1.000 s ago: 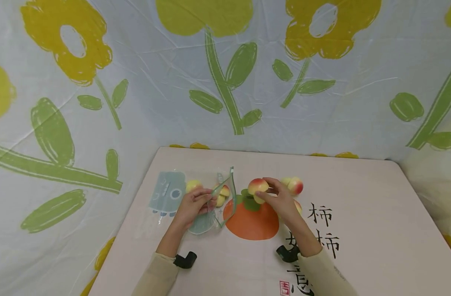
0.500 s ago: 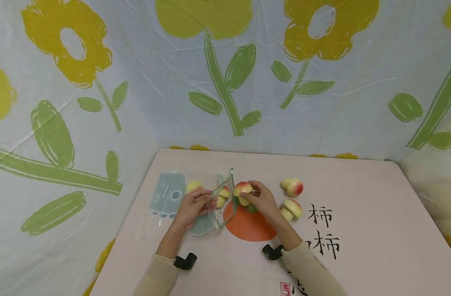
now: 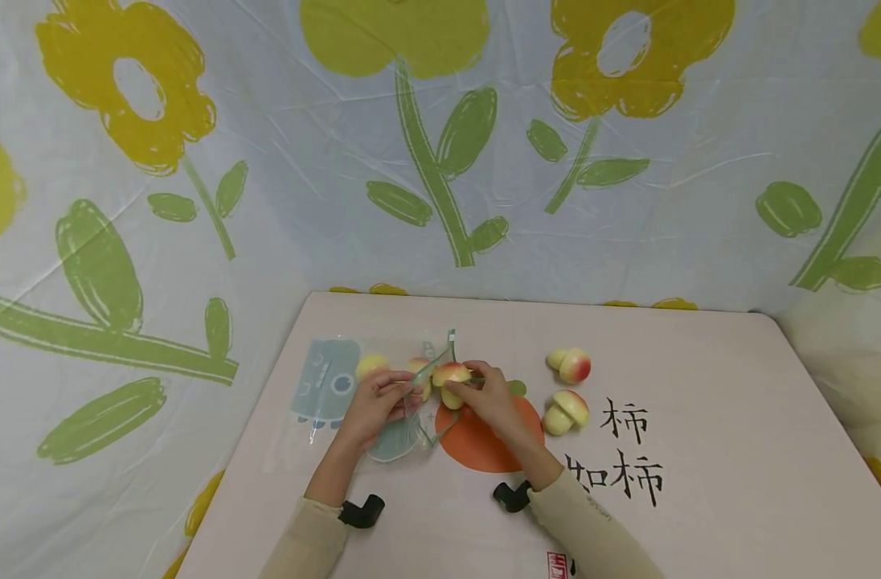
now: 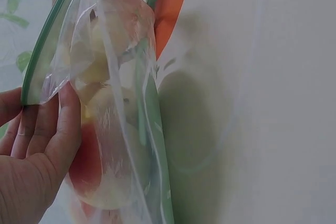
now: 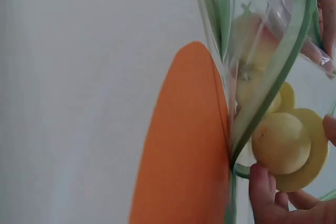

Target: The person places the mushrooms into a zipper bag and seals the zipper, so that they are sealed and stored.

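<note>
A flat, pale pink table [image 3: 730, 402] carries a printed orange persimmon [image 3: 494, 438] and black brush-style characters [image 3: 637, 477]. On its left part lies a clear plastic bag [image 3: 328, 384] with a green-edged mouth and blue cartoon print. Right of the persimmon rest two yellow-and-red, mushroom-shaped pieces [image 3: 567, 412], near each other.

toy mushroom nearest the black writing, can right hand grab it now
Probably not: the right hand pinches another toy mushroom at the mouth of the zip bag, though nothing covers the one by the writing.
</note>
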`<state>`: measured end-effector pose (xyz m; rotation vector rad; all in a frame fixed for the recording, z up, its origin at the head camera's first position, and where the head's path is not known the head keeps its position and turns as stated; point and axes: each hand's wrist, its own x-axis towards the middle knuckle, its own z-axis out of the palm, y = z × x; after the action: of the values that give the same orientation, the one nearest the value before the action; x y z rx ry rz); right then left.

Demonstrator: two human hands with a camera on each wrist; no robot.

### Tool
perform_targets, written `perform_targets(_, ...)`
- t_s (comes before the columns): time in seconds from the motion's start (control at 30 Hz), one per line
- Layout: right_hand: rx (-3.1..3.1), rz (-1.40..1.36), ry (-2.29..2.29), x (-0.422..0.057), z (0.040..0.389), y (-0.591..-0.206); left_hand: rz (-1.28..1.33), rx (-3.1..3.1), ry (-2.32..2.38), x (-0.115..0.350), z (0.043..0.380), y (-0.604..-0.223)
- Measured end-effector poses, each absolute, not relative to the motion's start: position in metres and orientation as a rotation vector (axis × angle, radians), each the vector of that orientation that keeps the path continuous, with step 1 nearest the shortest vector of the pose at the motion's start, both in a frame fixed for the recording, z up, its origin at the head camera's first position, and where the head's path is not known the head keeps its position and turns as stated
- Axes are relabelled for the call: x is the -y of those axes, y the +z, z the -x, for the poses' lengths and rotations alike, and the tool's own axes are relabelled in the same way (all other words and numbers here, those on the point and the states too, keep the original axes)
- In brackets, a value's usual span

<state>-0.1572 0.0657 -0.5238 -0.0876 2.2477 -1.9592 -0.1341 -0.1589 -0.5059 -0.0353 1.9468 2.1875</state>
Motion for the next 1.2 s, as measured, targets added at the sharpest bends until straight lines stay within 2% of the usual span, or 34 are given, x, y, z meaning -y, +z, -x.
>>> perform_targets(0.33, -2.005, 0.060, -2.141, -0.056, 0.155, -0.528, 0.020, -1.931, 2.197, 0.159, 0.135, -0.506)
perform_targets(0.77, -2.012, 0.254, -2.007, -0.057, 0.150, -0.524, 0.047, -1.875, 2.235, 0.157, 0.136, -0.504)
perform_targets(1.2, -1.998, 0.279, -2.029, -0.068, 0.146, -0.522, 0.060, -1.884, 2.234, 0.157, 0.135, -0.502)
